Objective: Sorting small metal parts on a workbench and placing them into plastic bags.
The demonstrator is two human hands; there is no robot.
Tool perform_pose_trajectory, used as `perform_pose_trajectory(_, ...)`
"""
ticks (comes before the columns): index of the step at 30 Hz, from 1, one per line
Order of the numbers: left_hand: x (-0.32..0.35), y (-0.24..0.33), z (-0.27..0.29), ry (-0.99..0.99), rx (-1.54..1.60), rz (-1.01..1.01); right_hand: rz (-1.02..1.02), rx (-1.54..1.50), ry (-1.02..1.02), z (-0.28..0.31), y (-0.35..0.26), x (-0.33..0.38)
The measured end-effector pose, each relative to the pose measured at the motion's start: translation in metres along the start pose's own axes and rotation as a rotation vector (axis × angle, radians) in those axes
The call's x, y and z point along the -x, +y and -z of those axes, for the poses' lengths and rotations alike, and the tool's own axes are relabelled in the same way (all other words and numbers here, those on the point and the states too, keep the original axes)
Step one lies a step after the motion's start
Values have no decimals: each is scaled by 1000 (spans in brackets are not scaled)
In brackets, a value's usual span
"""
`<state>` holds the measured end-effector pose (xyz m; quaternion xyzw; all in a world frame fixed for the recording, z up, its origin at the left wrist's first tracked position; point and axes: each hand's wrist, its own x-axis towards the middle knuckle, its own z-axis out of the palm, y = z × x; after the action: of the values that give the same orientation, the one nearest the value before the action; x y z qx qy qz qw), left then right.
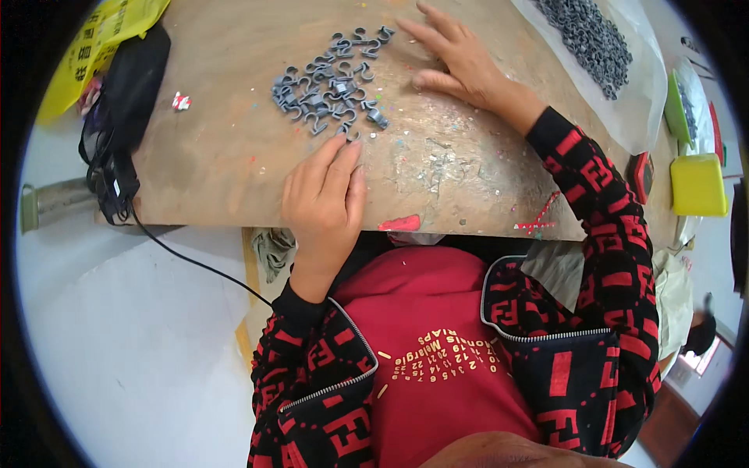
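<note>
Small grey plastic clips (316, 92) with curved, hook-like ends lie in a loose pile on the wooden table. At the near edge of that pile, my left hand (324, 191) has its fingers close together, with the tips on one grey plastic clip (349, 136). The fingertips partly cover that clip. To the right of the pile, my right hand (460, 62) is spread over the tabletop and holds nothing. Its fingers point left, toward the farthest clips, without touching them.
A larger heap of grey clips (589, 43) lies on a translucent plastic sheet (632, 117) at the far right. A yellow container (698, 185) stands beyond the table's right edge. A black bag (139, 86), yellow plastic bag (97, 47) and black cable (195, 261) are at left.
</note>
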<state>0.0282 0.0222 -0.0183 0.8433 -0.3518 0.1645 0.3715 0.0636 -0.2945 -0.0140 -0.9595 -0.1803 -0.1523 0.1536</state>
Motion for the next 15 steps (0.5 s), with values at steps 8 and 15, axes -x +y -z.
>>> perform_pose_trajectory(8, -5, 4, 3, 52, -135, 62, 185, -166, 81, -45, -38, -73)
perform_pose_trajectory(15, -3, -1, 2, -61, -128, 66, 275, -244, -105, -20, -70, -35)
